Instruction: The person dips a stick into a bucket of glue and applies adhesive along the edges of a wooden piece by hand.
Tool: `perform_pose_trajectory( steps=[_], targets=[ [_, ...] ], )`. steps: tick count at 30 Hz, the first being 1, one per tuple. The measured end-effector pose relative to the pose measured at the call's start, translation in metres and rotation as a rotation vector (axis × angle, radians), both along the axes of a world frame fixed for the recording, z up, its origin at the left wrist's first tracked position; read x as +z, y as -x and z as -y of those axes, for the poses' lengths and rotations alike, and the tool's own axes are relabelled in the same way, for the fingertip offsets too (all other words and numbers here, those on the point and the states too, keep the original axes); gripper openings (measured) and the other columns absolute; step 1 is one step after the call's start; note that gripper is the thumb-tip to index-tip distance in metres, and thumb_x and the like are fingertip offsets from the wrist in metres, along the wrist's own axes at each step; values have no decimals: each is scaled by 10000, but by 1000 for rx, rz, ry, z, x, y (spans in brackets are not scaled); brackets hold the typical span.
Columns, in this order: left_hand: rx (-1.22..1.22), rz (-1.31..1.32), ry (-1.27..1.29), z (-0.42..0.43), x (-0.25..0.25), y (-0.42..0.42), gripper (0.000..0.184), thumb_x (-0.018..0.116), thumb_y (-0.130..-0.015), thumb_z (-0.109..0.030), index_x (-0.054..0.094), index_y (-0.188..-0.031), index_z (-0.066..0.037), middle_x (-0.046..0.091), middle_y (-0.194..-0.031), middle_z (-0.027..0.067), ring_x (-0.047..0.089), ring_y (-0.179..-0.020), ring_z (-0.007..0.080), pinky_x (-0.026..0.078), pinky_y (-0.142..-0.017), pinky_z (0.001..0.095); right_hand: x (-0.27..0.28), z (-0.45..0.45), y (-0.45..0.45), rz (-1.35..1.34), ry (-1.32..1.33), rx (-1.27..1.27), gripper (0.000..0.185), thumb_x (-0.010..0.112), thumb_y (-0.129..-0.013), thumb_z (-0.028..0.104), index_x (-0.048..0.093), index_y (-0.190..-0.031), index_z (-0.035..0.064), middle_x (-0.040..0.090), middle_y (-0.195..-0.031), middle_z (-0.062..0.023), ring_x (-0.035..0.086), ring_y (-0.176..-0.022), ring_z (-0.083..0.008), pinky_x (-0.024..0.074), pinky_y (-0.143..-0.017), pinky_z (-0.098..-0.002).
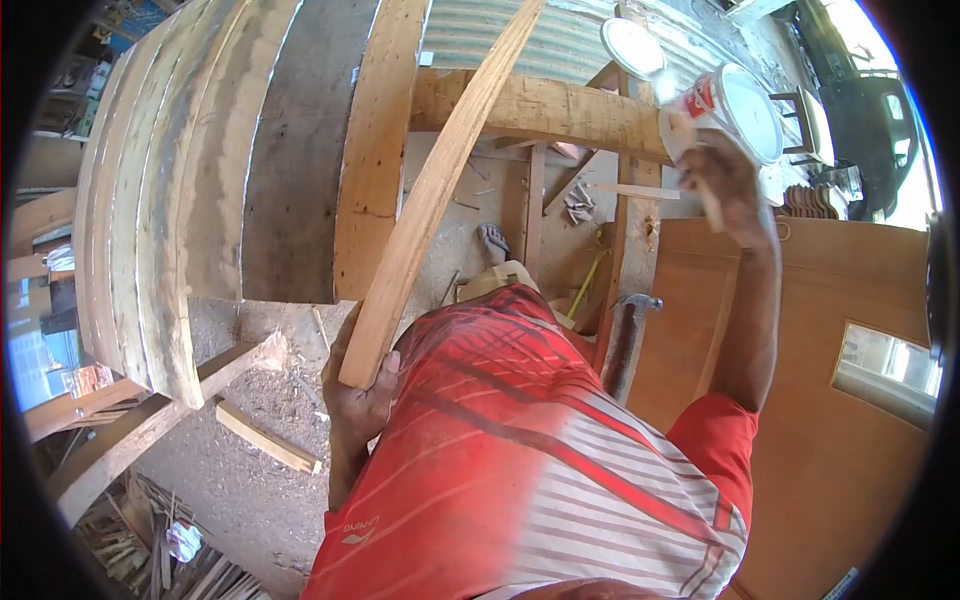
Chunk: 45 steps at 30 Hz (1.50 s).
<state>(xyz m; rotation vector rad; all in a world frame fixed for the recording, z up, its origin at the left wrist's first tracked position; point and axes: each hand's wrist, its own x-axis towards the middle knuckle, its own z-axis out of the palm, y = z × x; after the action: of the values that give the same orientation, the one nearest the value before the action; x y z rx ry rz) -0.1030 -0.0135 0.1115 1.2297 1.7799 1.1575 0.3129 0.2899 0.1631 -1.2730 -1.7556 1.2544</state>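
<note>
My left hand (362, 400) is closed around the lower end of a long, narrow wooden strip (445, 175), which slants up and away to the right. Up at the right, my right hand (725, 185) is closed on a pale, thin stick-like tool (712, 203), blurred by motion. That hand is beside a white bucket (745, 112) with a red label. The bucket's white lid (633, 48) lies to its left.
Wide boards (215, 150) stand side by side at the left. A crossbeam (550, 108) spans the top centre. A hammer (628, 335) rests on the frame right of my body, beside a brown wooden panel (800, 310). Wood scraps (265, 437) lie on the ground.
</note>
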Motion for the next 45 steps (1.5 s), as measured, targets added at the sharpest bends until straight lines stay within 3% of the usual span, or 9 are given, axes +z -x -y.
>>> perform_pose_trajectory(
  steps=[2,4,8,11,17,23,29,38,45],
  targets=[
    [-8,-10,-9,2,1,1,586,682,-950,-69,480,-1482,72,604,-1388,200,605,-1268,259,480,-1062,370,-21,7,49,-40,133,48,366,650,-1020,106,659,-1382,50,707,-975,-61,671,-842,-136,545,-734,-312],
    [-21,-14,-40,-1,0,2,592,683,-948,-70,476,-1486,70,603,-1396,205,608,-1274,268,484,-1066,377,-23,8,91,303,50,201,385,622,-1031,120,655,-1413,95,708,-981,-88,667,-863,-131,542,-751,-331],
    [-60,0,-62,-7,7,3,601,685,-943,-69,473,-1490,65,599,-1414,215,613,-1284,283,491,-1066,385,-16,2,143,414,-194,256,410,613,-999,113,666,-1405,135,698,-1014,-147,686,-850,-238,538,-808,-387],
    [-62,30,-78,-9,7,1,610,691,-939,-71,471,-1492,63,598,-1423,219,615,-1289,288,492,-1067,388,-23,1,153,473,-421,231,410,602,-988,83,683,-1383,159,704,-1031,-152,693,-878,-317,540,-819,-424],
    [-50,28,-110,-10,6,2,604,694,-937,-55,478,-1489,56,610,-1427,218,633,-1280,292,503,-1066,394,-13,30,165,335,-440,369,413,582,-967,43,693,-1352,143,686,-987,-159,684,-862,-352,538,-812,-457],
    [-67,32,-149,-15,14,2,562,675,-938,4,500,-1471,30,604,-1457,223,656,-1279,320,532,-1055,420,-17,3,168,567,-461,220,390,602,-956,60,701,-1327,130,694,-1014,-176,698,-870,-355,549,-801,-444],
    [-75,15,-174,-15,9,8,554,678,-931,23,507,-1457,22,592,-1467,229,644,-1294,329,525,-1066,419,6,26,176,484,-307,416,383,589,-960,63,702,-1321,122,692,-976,-150,701,-835,-346,551,-793,-445],
    [-49,60,-110,-14,13,10,567,668,-960,-80,497,-1482,60,611,-1433,219,634,-1283,285,503,-1058,392,20,80,192,441,-528,549,435,632,-932,38,712,-1336,179,704,-983,-128,721,-834,-303,576,-774,-442],
    [-58,80,-201,-14,10,8,585,664,-931,35,506,-1492,-2,620,-1428,213,653,-1272,307,528,-1030,400,4,29,192,572,-538,215,419,639,-925,26,725,-1312,159,722,-1046,-157,722,-900,-326,541,-748,-441]
  ],
)
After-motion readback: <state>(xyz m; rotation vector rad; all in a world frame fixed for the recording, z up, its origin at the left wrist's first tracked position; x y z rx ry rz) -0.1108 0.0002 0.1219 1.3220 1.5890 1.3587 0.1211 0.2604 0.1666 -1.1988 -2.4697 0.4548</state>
